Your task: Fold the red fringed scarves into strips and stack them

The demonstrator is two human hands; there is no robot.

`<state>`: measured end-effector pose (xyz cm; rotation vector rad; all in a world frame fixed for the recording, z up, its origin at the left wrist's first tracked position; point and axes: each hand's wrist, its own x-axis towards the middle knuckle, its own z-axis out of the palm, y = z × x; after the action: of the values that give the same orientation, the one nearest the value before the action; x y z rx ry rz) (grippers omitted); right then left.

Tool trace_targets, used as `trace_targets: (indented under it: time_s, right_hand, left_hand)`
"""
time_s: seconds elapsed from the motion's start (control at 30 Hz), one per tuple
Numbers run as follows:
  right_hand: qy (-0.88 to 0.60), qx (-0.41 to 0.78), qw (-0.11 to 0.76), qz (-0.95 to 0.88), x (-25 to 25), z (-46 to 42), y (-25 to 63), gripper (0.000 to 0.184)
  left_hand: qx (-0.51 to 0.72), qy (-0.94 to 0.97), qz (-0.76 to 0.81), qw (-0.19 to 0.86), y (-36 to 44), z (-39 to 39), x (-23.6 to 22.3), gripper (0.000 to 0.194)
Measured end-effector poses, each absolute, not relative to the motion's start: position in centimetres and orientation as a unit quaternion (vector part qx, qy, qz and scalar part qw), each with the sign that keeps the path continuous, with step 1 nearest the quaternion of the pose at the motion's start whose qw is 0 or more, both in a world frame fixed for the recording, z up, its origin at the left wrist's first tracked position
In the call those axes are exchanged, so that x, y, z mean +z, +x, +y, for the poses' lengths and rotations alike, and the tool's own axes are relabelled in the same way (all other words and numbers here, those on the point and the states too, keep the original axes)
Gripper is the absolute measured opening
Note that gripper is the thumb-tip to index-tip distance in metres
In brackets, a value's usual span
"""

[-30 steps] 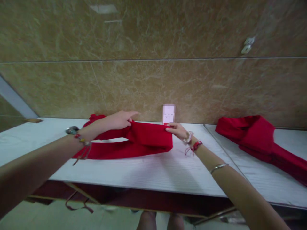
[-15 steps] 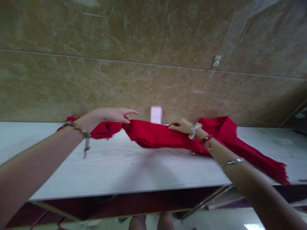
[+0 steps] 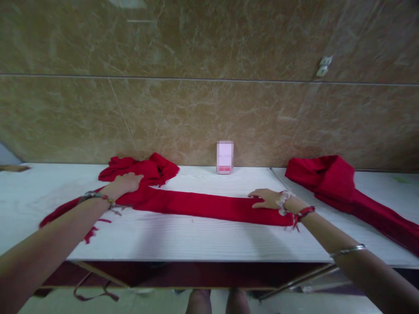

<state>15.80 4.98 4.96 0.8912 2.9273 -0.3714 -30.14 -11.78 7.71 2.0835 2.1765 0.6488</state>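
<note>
A long red scarf (image 3: 203, 205) lies flattened in a narrow strip across the white tabletop, with bunched red cloth and loose fringe at its left side. My left hand (image 3: 129, 182) is closed on the cloth at the strip's left part; its fingertips are hidden. Over the strip's right part rests my right hand (image 3: 266, 199), open, thumb and fingers apart. To the left, a crumpled red cloth (image 3: 160, 169) sits against the wall. Beyond my right hand lies another red scarf (image 3: 334, 183), folded over at its top.
A pale phone-like rectangle (image 3: 224, 158), blurred, leans upright at the wall behind the strip. The tabletop (image 3: 196, 244) ends in a front edge above open shelving. A brown marbled wall (image 3: 196, 117) rises behind, with a socket (image 3: 324, 65) at right.
The red strip has been laid flat and pulled away from the wall. My left hand has moved left and closed on cloth; my right has moved right and nearer me, its fingers now spread.
</note>
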Motion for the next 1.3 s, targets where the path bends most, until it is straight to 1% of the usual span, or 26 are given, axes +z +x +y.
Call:
trace_targets:
  time_s: [0.03, 0.1, 0.17, 0.2, 0.27, 0.33, 0.43, 0.5, 0.57, 0.67, 0.73, 0.8, 0.9, 1.03, 1.1, 1.2, 1.3]
  right_hand:
    - [0.294, -0.118, 0.034, 0.948, 5.1, 5.1, 16.9, 0.039]
    - [0.297, -0.116, 0.043, 0.947, 5.2, 5.3, 18.4, 0.037]
    - [0.299, -0.121, 0.049, 0.945, 5.2, 5.6, 19.1, 0.031]
    - [0.302, -0.125, 0.049, 0.944, 5.3, 5.8, 19.3, 0.027]
    - [0.314, -0.133, 0.036, 0.939, 5.9, 6.3, 19.8, 0.022]
    - [0.339, -0.130, 0.000, 0.932, 7.1, 6.9, 20.5, 0.022]
    - [0.376, -0.110, -0.041, 0.919, 9.7, 8.1, 21.9, 0.024]
    - [0.390, -0.091, -0.045, 0.915, 11.2, 8.9, 22.6, 0.024]
    - [0.411, -0.052, -0.045, 0.909, 11.5, 9.3, 22.6, 0.023]
    - [0.447, -0.003, -0.039, 0.893, 9.3, 9.4, 21.4, 0.027]
    - [0.453, -0.004, -0.031, 0.891, 6.7, 9.1, 20.3, 0.029]
    - [0.449, -0.006, -0.031, 0.893, 4.0, 8.8, 19.5, 0.027]
    - [0.449, 0.000, -0.046, 0.892, 1.3, 8.6, 19.3, 0.032]
    - [0.421, 0.006, -0.061, 0.905, 0.1, 8.2, 20.5, 0.042]
    - [0.411, -0.007, -0.041, 0.910, -0.1, 8.0, 21.2, 0.043]
    - [0.406, -0.029, -0.006, 0.913, -0.2, 7.9, 22.1, 0.044]
    - [0.397, -0.020, -0.005, 0.918, -0.3, 8.1, 22.6, 0.045]
  left_hand:
    - [0.191, 0.674, 0.714, 0.005, -29.5, -11.6, 7.0, 0.031]
    - [0.178, 0.658, 0.732, -0.013, -27.4, -11.3, 5.6, 0.039]
    - [0.152, 0.670, 0.726, -0.023, -24.9, -11.1, 4.1, 0.044]
    - [0.109, 0.684, 0.721, -0.029, -23.6, -11.1, 3.4, 0.047]
    - [0.047, 0.711, 0.702, -0.024, -21.7, -11.3, 1.9, 0.047]
    - [0.015, 0.725, 0.688, -0.026, -20.9, -11.5, 0.8, 0.046]
    - [0.013, 0.735, 0.676, -0.053, -21.3, -11.7, -0.3, 0.046]
    - [0.016, 0.738, 0.671, -0.069, -21.9, -11.6, -0.6, 0.046]
    - [0.019, 0.737, 0.672, -0.072, -22.6, -11.6, -0.7, 0.046]
    - [0.025, 0.733, 0.677, -0.067, -24.1, -12.3, -0.9, 0.048]
    - [0.023, 0.729, 0.681, -0.064, -25.7, -13.0, -0.9, 0.049]
    - [0.012, 0.724, 0.686, -0.063, -27.2, -13.6, -0.9, 0.049]
    - [-0.008, 0.721, 0.690, -0.062, -27.6, -13.5, -0.1, 0.048]
    - [0.020, 0.738, 0.672, -0.056, -23.7, -11.2, 1.1, 0.051]
    - [0.031, 0.760, 0.648, -0.039, -21.1, -10.1, 1.0, 0.051]
    - [0.010, 0.795, 0.606, -0.010, -18.8, -9.5, 0.3, 0.048]
    - [-0.002, 0.804, 0.595, -0.005, -18.4, -9.8, -0.1, 0.047]
